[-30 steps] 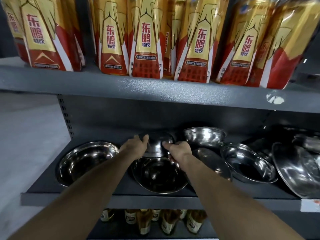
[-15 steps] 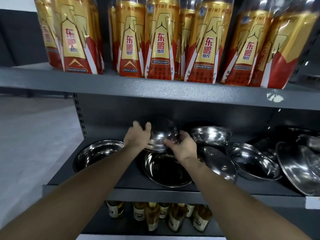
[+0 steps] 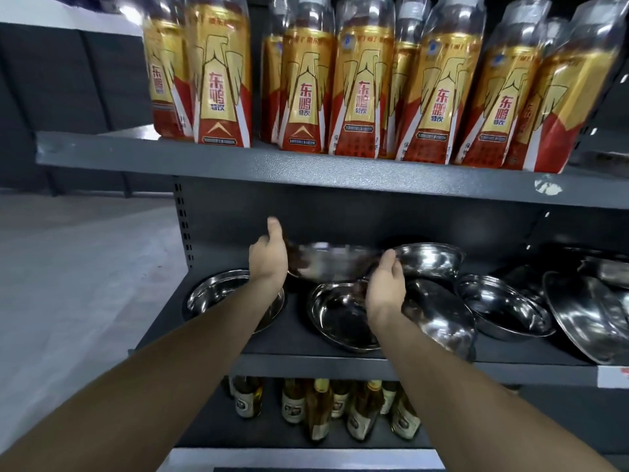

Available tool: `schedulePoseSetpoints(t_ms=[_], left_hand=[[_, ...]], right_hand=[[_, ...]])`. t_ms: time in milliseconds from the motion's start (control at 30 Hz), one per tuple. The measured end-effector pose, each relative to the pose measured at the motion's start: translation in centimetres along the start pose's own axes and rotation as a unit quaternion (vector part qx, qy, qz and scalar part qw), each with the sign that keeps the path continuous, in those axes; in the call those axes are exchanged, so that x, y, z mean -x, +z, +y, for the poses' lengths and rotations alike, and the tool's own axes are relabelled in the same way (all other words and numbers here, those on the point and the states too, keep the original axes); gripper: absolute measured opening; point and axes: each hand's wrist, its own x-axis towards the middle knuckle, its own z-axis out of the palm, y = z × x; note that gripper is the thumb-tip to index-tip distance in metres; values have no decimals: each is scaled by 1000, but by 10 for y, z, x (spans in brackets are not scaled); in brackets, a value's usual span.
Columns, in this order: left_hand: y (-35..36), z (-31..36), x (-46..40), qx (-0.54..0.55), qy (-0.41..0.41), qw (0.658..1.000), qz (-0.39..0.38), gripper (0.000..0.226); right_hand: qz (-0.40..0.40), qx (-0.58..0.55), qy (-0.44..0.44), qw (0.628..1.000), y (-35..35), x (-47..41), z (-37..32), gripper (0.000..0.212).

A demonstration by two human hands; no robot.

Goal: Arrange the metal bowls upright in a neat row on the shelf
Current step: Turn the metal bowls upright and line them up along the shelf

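Both hands hold a blurred metal bowl (image 3: pixel 332 262) in the air above the middle shelf (image 3: pixel 340 366). My left hand (image 3: pixel 269 257) grips its left rim, my right hand (image 3: pixel 386 287) its right rim. Under it an upright bowl (image 3: pixel 340 318) rests on the shelf. Another upright bowl (image 3: pixel 218 294) stands at the left, partly behind my left forearm. To the right a tilted bowl (image 3: pixel 439 315) leans, a bowl (image 3: pixel 429 258) sits at the back, and an upright bowl (image 3: pixel 503 308) stands further right. A large bowl (image 3: pixel 585 318) leans at the far right.
The shelf above (image 3: pixel 306 165) carries several red and gold drink bottles (image 3: pixel 357 90) close over the bowls. The shelf below holds several small glass bottles (image 3: pixel 323 410). Grey floor (image 3: pixel 78 274) lies to the left of the shelving unit.
The held bowl has been lifted off the lower bowl and turned from dome-up toward rim-up. Both hands have spread to its sides. The view has shifted down and left.
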Motion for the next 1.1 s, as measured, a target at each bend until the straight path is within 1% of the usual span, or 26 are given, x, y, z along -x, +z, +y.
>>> schedulePoseSetpoints(t_ms=[67,100,200,233,333,467,533,567,600,633,667,700,733,800,900,1000,1100], left_hand=[[-3,-7,-1,-31,10,999,-30,50],[-4,-11,-1,-52,10,997,-48,46],[-9,-18,0,-95,15,992,-86,62],[-10,-20,1,-101,19,991,-91,63],[-13,-23,0,-124,29,986,-103,63],[-22,-26,-8,-151,64,978,-133,58],[-32,-28,-15,-216,104,960,-143,58],[-40,-29,-19,-288,133,938,-137,58],[-50,-29,-23,-389,172,896,-127,59],[-62,-29,-27,-490,219,835,-118,60],[-74,-31,-31,-564,257,776,-115,60],[-86,-33,-36,-607,275,737,-116,60],[-98,-34,-40,-628,271,721,-114,60],[-118,-36,-45,-640,246,722,-93,60],[-139,-40,-48,-660,231,711,-77,58],[-154,-43,-43,-657,200,723,-78,54],[-170,-44,-38,-658,174,729,-70,52]], right_hand=[[-12,-25,28,999,-1,2,-1,68],[-19,-19,34,999,-2,2,-2,68],[-25,17,42,999,-6,2,-2,43],[-24,23,50,998,-6,1,-1,40],[-18,50,57,997,-7,1,0,40],[-15,44,68,997,-7,0,-2,36],[-15,43,72,996,-6,-3,-3,36],[-14,43,74,996,-5,-3,-4,36],[-13,42,76,996,-2,-4,-4,35],[-12,43,78,996,0,-3,-4,34],[-14,45,81,996,3,-2,-3,34],[-18,45,85,995,6,-1,-3,34],[-25,43,90,995,11,1,-1,35],[-41,46,93,994,22,5,3,37],[-77,63,98,990,42,14,11,33],[-123,76,111,983,62,25,22,24],[-163,92,129,974,82,38,34,21]])
